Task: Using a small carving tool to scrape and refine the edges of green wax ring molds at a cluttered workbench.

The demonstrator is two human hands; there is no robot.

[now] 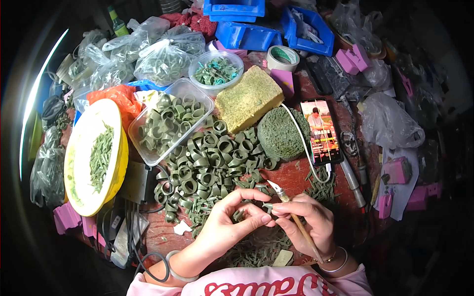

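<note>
My right hand (309, 220) holds a craft knife (301, 229) with a bamboo-like handle and a pale, pointed blade, tilted up and left. Its thumb and forefinger also pinch a small green wax-like piece (267, 205), close to my left fingertips. My left hand (237, 214) is curled, thumb against fingers, around a green piece (238, 215) partly hidden between them. Ahead lies a heap of green ring-shaped pieces (211, 159). Small green slivers (202, 212) lie beside my left hand, and more slivers (255, 251) are below both hands.
A clear plastic tub (177, 146) of rings stands beside a yellow bowl (124, 159) of slivers. Beyond are a yellow sponge (248, 98), a green porous block (282, 134) and a lit phone (321, 131) on a white cable (296, 124). Black cables (135, 229) hang at left.
</note>
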